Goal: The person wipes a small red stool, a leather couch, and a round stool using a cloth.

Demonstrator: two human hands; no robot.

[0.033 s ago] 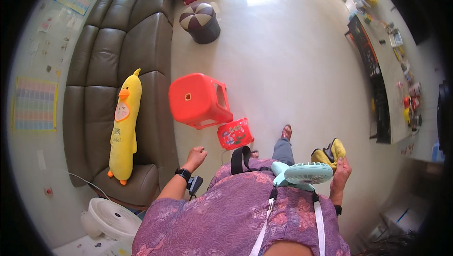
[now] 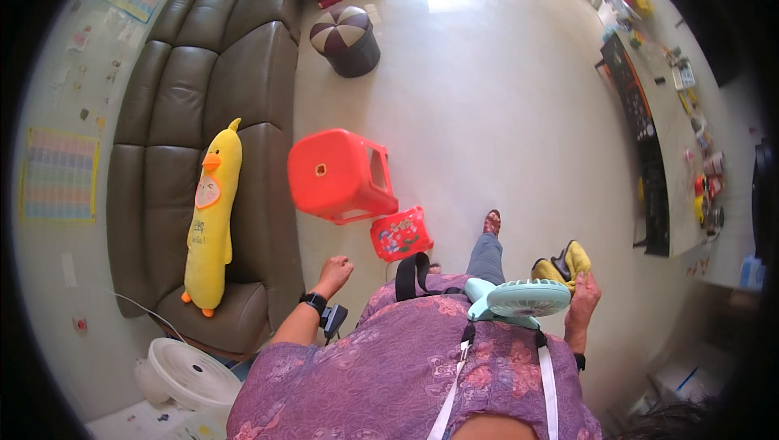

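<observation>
My left hand hangs at my side with its fingers curled in, and nothing shows in it. A watch with a dark strap circles that wrist, and a small dark device sits below it. In my right hand is a bunched yellow cloth with a dark part in its folds. Close to that hand, a pale turquoise neck fan rests against my chest on white straps. Ahead of my left hand stand a tall red plastic stool and a low red patterned stool.
Along the left runs a brown leather sofa, with a long yellow duck plush lying on it. A white fan stands behind it. Farther ahead is a round ottoman. A long cabinet with clutter on top lines the right.
The view has shifted very slightly. Both hands keep nearly the same pose, and the yellow cloth stays in my right hand.
</observation>
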